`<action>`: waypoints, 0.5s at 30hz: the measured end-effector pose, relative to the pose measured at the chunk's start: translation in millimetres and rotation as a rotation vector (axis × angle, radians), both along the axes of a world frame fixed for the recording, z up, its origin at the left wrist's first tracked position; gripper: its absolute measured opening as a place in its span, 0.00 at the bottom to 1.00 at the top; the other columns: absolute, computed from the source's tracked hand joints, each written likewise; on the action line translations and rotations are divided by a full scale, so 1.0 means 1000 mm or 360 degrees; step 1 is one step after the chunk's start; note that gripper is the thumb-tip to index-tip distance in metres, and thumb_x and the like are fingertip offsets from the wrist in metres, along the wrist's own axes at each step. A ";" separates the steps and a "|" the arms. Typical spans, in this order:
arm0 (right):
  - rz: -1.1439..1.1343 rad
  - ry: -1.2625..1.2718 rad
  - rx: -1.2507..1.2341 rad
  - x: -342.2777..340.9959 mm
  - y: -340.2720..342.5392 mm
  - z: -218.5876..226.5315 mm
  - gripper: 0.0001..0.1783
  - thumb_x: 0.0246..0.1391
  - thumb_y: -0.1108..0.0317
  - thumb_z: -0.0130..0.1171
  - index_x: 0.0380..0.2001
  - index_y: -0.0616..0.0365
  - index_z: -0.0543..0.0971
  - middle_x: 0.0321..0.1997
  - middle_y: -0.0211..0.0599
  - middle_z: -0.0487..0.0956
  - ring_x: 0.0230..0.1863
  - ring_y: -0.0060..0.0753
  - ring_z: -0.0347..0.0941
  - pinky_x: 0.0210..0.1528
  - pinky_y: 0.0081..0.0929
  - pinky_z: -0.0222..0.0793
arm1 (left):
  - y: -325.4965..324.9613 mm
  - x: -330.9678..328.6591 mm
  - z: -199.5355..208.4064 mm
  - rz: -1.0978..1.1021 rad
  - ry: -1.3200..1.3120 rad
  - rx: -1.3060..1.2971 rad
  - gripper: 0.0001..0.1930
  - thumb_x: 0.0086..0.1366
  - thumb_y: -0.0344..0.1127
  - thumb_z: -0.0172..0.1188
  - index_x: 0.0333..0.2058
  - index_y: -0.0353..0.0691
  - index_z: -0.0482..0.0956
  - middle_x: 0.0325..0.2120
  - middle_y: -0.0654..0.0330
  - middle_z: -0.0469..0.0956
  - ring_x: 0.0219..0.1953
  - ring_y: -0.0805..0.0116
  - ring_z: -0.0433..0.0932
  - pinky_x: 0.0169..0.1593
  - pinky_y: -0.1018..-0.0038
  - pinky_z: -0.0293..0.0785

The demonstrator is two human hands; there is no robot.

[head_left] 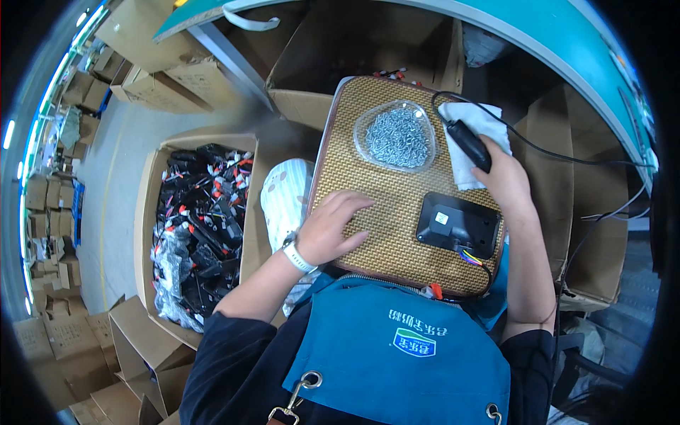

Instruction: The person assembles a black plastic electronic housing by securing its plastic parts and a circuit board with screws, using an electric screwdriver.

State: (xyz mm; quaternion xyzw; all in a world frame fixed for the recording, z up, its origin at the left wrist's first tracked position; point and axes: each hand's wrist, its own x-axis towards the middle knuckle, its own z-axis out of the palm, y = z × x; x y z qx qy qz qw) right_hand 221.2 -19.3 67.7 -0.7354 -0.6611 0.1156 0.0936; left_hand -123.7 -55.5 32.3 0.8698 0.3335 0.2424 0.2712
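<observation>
My right hand (503,172) is closed around a black corded electric screwdriver (467,144), which lies over a folded white cloth (459,173); its tip is hidden by the hand. My left hand (331,228), with a pale band at the wrist, has its fingers apart over the left part of a woven board (382,244) and holds nothing. Toward the front right of the board lies a black plastic device housing (453,225) with a small pale label and coloured wires (470,258). A clear tray (360,142) of small silver screws (398,138) stands farther back.
To the left, a cardboard box (147,248) is filled with black devices and cables (205,219). Another open carton (304,106) stands beyond the board. A teal table edge (567,53) arches over the far right, and the tool's black cord (552,149) runs that way.
</observation>
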 end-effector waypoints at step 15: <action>0.0090 0.0010 0.0154 -0.013 -0.002 0.007 0.34 0.44 0.68 0.67 0.57 0.55 0.70 0.44 0.45 0.77 0.48 0.49 0.73 0.50 0.40 0.70 | -0.063 -0.086 -0.076 0.1027 0.0114 0.0202 0.25 0.54 0.39 0.58 0.50 0.34 0.68 0.48 0.46 0.66 0.53 0.45 0.64 0.59 0.56 0.59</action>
